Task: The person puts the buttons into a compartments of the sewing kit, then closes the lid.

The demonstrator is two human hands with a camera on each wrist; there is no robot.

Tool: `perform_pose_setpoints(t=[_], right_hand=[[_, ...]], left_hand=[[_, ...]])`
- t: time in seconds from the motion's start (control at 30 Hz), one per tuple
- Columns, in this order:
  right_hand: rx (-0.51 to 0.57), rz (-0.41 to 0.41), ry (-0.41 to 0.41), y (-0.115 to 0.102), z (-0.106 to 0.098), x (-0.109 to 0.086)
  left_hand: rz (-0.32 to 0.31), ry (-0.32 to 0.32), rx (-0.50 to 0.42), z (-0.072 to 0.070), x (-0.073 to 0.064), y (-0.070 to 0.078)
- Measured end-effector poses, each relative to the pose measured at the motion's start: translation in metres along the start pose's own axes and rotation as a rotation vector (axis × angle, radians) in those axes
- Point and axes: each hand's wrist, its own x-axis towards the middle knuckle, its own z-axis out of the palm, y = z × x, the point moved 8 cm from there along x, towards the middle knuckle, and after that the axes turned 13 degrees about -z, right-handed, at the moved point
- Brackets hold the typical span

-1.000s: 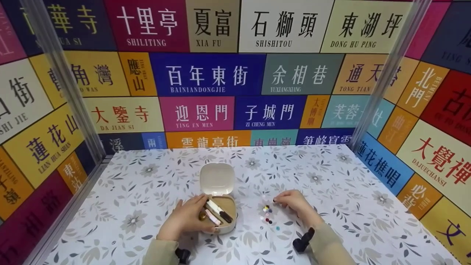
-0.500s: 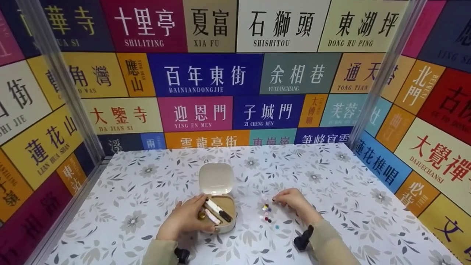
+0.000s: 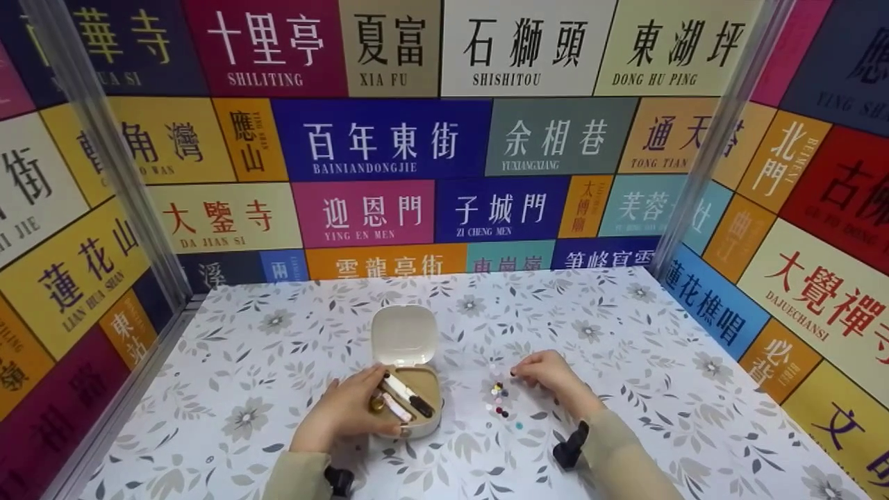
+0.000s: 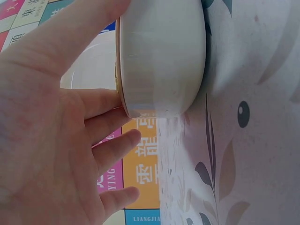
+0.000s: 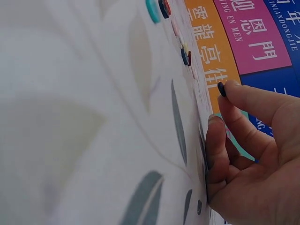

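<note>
My left hand [image 3: 346, 412] holds a cream hinged box [image 3: 424, 429] by its left side, thumb at the near corner and fingers at the far one. The lid [image 3: 404, 336] stands raised at the back. Inside lie a white-and-black tube [image 3: 408, 394], a pinkish-white stick [image 3: 396, 408] and a small gold-coloured item [image 3: 377, 403] beside my fingers. In the left wrist view, the box wall [image 4: 161, 61] fills the upper middle. My right hand [image 3: 552, 375] pinches a small dark button [image 5: 221, 89] between thumb and index finger, just right of several loose coloured buttons [image 3: 499, 392].
The box and buttons rest on a table [image 3: 278, 368] with a leaf-and-flower cover. A teal button [image 3: 519, 425] lies apart, nearer to me. Panels [image 3: 382, 139] with large lettering enclose the table at the back and both sides, with metal posts [image 3: 722, 125] at the corners.
The head view has shifted slightly. Both hands stay about where they were, the left on the box and the right with the dark button.
</note>
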Motion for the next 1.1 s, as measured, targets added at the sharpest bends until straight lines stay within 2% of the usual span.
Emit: perform_pose_setpoints(t=[0.27,0.6,0.83,1.1], right_hand=[[0.031,0.001,0.013,-0.002,-0.002,-0.002],[0.145,-0.008,-0.015,-0.009,-0.003,-0.003],[0.101,0.01,-0.009,-0.012,-0.005,-0.001],[0.069,-0.096,-0.018,-0.023,0.0,0.003]], left_hand=[[-0.012,-0.006,-0.027,0.002,0.0,-0.001],[-0.008,-0.001,-0.027,0.0,-0.001,0.001],[-0.009,-0.008,-0.039,0.0,0.0,0.002],[0.023,0.015,-0.016,-0.002,-0.002,0.003]])
